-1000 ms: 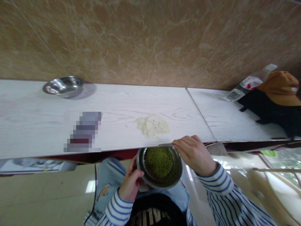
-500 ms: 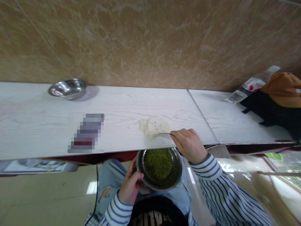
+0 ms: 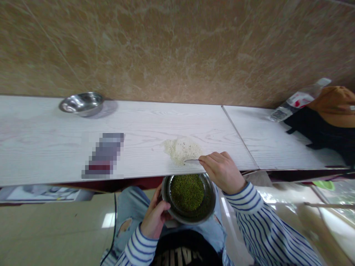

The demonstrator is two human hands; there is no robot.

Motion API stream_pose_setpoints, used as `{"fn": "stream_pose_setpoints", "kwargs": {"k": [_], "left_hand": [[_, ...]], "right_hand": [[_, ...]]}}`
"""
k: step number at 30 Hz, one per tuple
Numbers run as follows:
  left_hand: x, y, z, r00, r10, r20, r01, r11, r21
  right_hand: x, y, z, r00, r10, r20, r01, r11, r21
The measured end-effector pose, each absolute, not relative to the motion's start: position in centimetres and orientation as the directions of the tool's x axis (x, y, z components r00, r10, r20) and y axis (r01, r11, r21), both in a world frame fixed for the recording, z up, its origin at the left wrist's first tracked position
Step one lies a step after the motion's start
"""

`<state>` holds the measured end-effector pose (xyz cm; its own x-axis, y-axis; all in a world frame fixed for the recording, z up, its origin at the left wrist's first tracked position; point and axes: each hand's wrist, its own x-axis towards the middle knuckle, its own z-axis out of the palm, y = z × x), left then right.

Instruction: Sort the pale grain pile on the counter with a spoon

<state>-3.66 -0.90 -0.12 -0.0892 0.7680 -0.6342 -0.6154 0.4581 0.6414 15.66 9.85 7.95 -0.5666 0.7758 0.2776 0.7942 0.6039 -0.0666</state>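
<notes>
My left hand (image 3: 155, 215) grips the left rim of a metal bowl (image 3: 209, 207), thumb over the edge, below the table's front edge. Green mung beans (image 3: 187, 193) lie inside it. A thin metal utensil, seemingly a spoon (image 3: 191, 160), is pinched in my right hand (image 3: 222, 170); its far end meets the near side of a white rice pile (image 3: 183, 148) on the table. My fingers hide its handle, and its tip is too small to make out clearly. A few dark specks show among the rice grains.
A second metal bowl (image 3: 82, 105) stands at the back left of the white table (image 3: 144, 122). Nearer lies a pixelated flat object (image 3: 104, 154). At right are a plastic bottle (image 3: 294, 100), a brown cap (image 3: 332, 103) and black cloth (image 3: 318, 129). A wall rises behind.
My right hand has moved from the bowl's rim up over the table edge, bringing the spoon to the rice, then slightly toward me. My left hand keeps the bowl in nearly the same place.
</notes>
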Motion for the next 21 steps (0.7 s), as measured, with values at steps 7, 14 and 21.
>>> {"fn": "stream_pose_setpoints", "kwargs": {"k": [7,14,21], "left_hand": [[-3.8,-1.0,-0.5,-0.099,0.759,-0.643,-0.630,0.452,0.631],[-3.8,-1.1,-0.5,-0.106,0.760,-0.642,-0.622,0.453,0.639],[-3.8,-1.0,-0.7,-0.091,0.755,-0.650,-0.627,0.464,0.626]], "right_hand": [[15.4,9.6,8.2,-0.589,0.765,0.260,0.782,0.621,-0.056],[16.0,8.7,8.7,-0.592,0.764,0.257,0.774,0.628,-0.084],[16.3,8.0,8.6,-0.600,0.760,0.250,0.761,0.638,-0.115]]}}
